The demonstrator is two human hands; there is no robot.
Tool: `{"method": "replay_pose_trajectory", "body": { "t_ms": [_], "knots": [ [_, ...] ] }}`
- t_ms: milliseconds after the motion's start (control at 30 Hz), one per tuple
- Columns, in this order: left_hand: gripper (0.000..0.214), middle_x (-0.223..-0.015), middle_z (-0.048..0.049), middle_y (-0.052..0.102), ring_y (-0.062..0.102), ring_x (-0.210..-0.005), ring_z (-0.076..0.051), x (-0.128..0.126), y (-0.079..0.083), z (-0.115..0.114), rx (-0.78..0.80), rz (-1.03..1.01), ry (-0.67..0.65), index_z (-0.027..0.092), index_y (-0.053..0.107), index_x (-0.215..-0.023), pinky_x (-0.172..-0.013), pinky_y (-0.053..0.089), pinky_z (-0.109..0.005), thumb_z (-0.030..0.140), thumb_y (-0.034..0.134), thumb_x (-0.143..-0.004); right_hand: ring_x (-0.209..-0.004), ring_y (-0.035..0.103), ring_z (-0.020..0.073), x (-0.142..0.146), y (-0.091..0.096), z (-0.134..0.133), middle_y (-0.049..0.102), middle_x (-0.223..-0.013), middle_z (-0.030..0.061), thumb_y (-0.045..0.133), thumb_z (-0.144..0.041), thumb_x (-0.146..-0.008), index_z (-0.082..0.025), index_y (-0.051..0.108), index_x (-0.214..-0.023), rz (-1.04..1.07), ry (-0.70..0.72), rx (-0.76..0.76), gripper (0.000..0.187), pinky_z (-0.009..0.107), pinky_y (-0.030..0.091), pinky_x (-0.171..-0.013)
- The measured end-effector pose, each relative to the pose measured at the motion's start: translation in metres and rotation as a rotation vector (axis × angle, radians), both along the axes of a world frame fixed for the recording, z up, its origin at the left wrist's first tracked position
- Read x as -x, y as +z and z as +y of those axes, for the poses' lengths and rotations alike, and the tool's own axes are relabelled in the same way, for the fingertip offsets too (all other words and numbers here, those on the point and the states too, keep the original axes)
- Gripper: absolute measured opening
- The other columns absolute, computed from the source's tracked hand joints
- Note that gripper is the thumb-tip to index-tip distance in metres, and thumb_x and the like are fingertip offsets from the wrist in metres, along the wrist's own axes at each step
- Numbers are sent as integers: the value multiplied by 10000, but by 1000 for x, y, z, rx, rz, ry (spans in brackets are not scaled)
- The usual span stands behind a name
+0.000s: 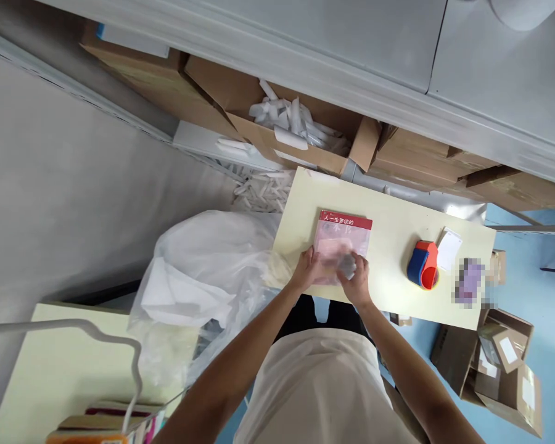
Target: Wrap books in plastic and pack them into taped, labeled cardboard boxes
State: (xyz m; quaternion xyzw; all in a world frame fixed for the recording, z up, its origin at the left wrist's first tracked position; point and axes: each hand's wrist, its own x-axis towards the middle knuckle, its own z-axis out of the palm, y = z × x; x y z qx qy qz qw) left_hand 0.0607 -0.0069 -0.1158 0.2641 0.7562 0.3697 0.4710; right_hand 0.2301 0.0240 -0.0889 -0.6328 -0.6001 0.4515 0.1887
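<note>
A pink book with a dark red title band along its top lies flat on the pale yellow table, close to my body. My left hand grips the book's lower left edge. Over the lower right part of the cover is my right hand, its fingers closed around a small grey wad. Motion blurs the wad, and its material is unclear. A paler patch on the cover beside it is blurred too.
Right of the book stand a red and blue tape dispenser and white slips. A large clear plastic bag bulges at the table's left. Cardboard boxes sit on the right floor; a box of white rolls is under the shelf.
</note>
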Motion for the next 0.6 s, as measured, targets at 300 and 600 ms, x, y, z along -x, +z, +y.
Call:
{"method": "replay_pose_trajectory", "body": {
  "t_ms": [300, 600],
  "knots": [
    [553, -1327, -159, 529, 425, -1341, -320, -7, -13, -33, 83, 82, -29, 201, 554, -1250, -1146, 299, -476, 502, 615, -791, -1100, 560, 303, -56, -28, -7, 512, -1276, 131, 708, -390, -657, -285, 390, -1450, 120, -24, 217, 861, 498, 541, -831],
    [399, -1058, -100, 656, 607, -1072, -268, -16, -9, -43, 78, 131, 92, 181, 633, -1037, -965, 459, -422, 487, 575, -787, -1021, 613, 278, -58, -2, 15, 519, -1353, 103, 759, -478, -578, -345, 525, -1319, 338, -79, 509, 788, 369, 538, -672]
  ]
}}
